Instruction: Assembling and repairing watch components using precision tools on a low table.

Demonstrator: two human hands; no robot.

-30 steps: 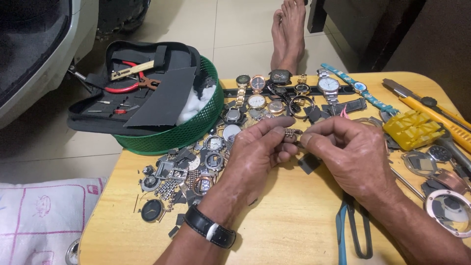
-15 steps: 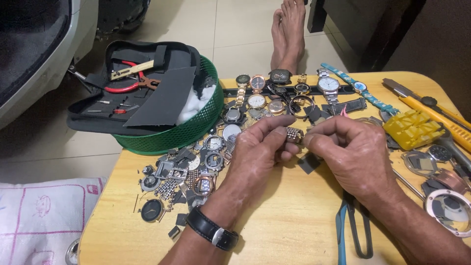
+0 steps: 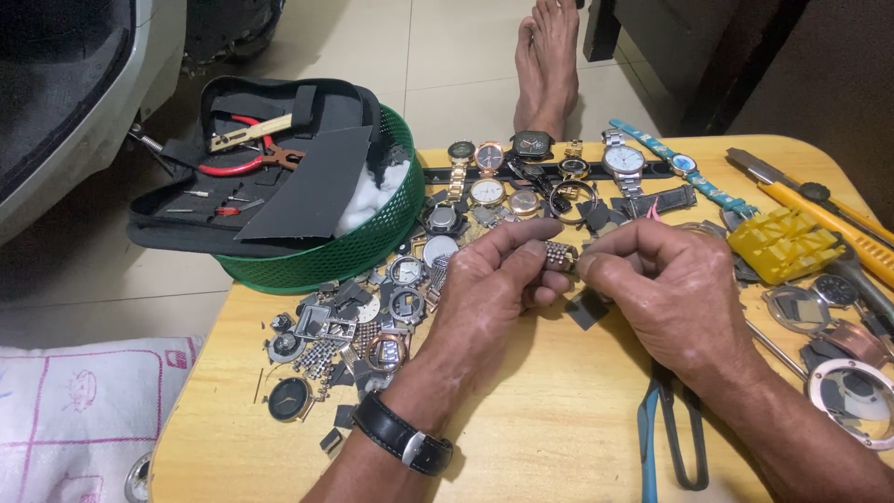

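Note:
Both my hands meet over the middle of a yellow wooden table (image 3: pixel 549 419). My left hand (image 3: pixel 494 279), with a black wristwatch on the wrist, pinches one end of a short metal watch-band piece (image 3: pixel 559 254). My right hand (image 3: pixel 670 289) pinches the other end with thumb and forefinger. The band piece is held just above the table. A row of wristwatches (image 3: pixel 549 168) lies beyond my hands, and a heap of watch cases and band links (image 3: pixel 354 326) lies to the left of my left hand.
A green mesh basket (image 3: pixel 326 256) holding a black tool pouch with red pliers sits at the table's back left. A yellow plastic block (image 3: pixel 785 244), a yellow cutter and round lenses lie at right. Blue-handled pliers (image 3: pixel 670 438) lie near the front. Bare feet (image 3: pixel 549 56) rest on the floor beyond.
My hands stay together on the band piece with only slight finger shifts; the piece has turned a little between my fingertips.

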